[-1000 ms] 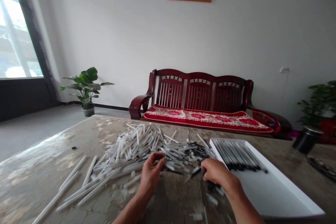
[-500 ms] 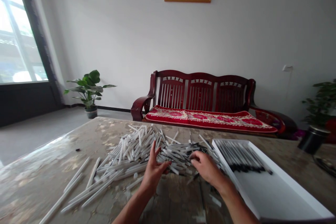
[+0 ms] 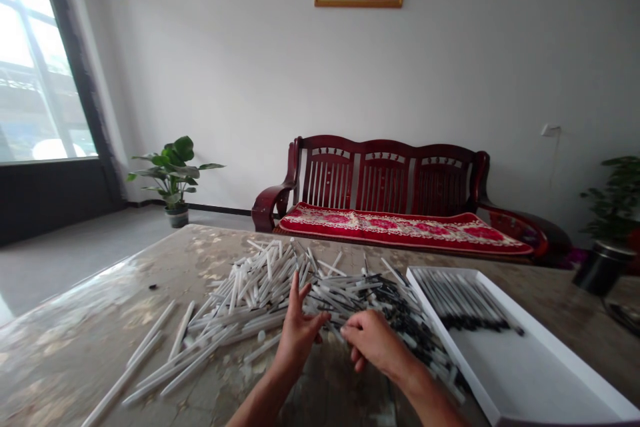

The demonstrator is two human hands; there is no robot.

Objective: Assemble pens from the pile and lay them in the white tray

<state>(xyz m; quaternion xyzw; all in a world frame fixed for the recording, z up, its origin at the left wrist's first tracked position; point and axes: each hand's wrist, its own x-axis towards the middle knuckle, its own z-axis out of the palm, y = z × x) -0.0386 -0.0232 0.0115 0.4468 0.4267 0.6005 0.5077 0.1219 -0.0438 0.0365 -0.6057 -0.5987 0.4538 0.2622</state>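
Observation:
My left hand [image 3: 299, 332] is at the near edge of a pile of white pen barrels [image 3: 260, 280]. Its index finger points up and away, while the thumb closes toward the curled lower fingers; whatever lies between them is hidden. Just to the right, my right hand [image 3: 375, 341] has its fingers pinched together, its tips close to the left thumb but apart from it. What it pinches is too small to make out. Black pen parts [image 3: 400, 310] lie mixed with pale ones behind and beside the right hand.
A white shallow box [image 3: 530, 373] at the right holds a row of clear pens with black ends [image 3: 465, 300]. Loose long barrels [image 3: 150, 340] lie left on the patterned table [image 3: 65, 347]. Beyond stand a red wooden bench [image 3: 380, 180] and a potted plant [image 3: 175, 167].
My right hand has drawn back from the black parts toward me and to the left, nearing my left hand. My left hand keeps nearly the same pose.

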